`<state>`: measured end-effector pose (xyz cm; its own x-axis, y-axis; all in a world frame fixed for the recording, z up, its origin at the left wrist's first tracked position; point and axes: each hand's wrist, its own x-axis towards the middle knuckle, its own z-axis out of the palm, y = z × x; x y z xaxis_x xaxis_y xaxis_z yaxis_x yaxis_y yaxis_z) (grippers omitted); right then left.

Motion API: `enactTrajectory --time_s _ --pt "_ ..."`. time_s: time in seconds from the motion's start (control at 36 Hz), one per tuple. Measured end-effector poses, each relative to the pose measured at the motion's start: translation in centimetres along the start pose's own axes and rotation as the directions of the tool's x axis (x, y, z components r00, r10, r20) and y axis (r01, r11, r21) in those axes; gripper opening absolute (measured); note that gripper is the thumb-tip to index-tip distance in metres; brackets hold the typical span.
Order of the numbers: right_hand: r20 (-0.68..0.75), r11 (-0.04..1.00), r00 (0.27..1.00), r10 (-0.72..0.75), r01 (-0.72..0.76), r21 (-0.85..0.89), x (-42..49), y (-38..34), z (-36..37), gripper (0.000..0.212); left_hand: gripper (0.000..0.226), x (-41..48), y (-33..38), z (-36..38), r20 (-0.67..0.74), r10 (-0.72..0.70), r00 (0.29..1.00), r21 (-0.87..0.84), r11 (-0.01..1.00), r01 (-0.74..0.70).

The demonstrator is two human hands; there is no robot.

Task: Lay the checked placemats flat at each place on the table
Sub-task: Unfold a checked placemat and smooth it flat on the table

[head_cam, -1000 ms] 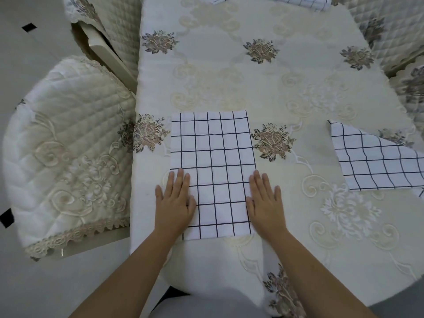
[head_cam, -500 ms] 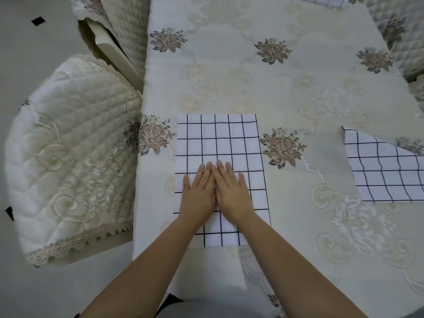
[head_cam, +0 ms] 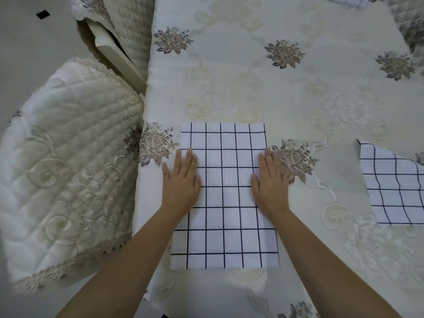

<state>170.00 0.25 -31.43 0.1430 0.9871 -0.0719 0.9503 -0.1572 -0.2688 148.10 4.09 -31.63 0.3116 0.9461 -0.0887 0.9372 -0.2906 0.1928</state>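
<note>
Two hands flat on one checked placemat (head_cam: pixel 226 198), nothing gripped. Largest first: table (head_cam: pixel 252 92) under embroidered cloth, running away from the viewer; quilted chair (head_cam: pixel 64 171) pushed in at its left side. Near placemat laid at the closest place, long axis pointing straight away from the body, near edge just short of the table's front edge, surface apparently smooth, corners down. Second placemat (head_cam: pixel 394 187) off to the right, well apart from the first, skewed, far corner seeming to lift or fold; closer to the right hand than to the left. Third checked piece (head_cam: pixel 337 0) barely in view at the far end. Left hand (head_cam: pixel 181 180) palm down, fingers spread and straight, straddling the mat's left edge, thumb side on the mat. Right hand (head_cam: pixel 270 180) mirrored on the right edge, outer fingers over onto the cloth rose. Both forearms extended, roughly parallel to the mat's long sides. Judgement: near mat about finished; next reach likely rightward to the crooked one, right hand leading.
</note>
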Motion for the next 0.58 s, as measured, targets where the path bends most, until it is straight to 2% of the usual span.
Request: enactTrajectory --time_s 0.08,0.19,0.36,0.58 --pt "0.013 0.995 0.995 -0.100 0.100 -0.013 2.2 -2.9 -0.1 0.055 0.054 1.9 1.8 -0.3 0.020 0.044 0.999 0.006 0.999 -0.044" --pt "0.169 0.974 0.959 -0.226 0.228 0.010 3.4 -6.1 1.1 0.063 0.066 3.4 2.8 0.4 0.114 0.068 0.991 -0.081 0.995 -0.059" --pt "0.161 0.964 0.954 -0.255 0.264 -0.040 4.3 -4.2 1.5 0.058 0.059 4.6 1.0 0.5 0.018 0.008 1.000 -0.077 0.997 -0.007" --pt "0.123 0.995 0.991 -0.052 0.063 -0.083 6.5 0.7 -0.2 0.068 0.070 6.1 -2.2 -0.1 0.002 -0.107 0.994 -0.075 0.991 0.107"
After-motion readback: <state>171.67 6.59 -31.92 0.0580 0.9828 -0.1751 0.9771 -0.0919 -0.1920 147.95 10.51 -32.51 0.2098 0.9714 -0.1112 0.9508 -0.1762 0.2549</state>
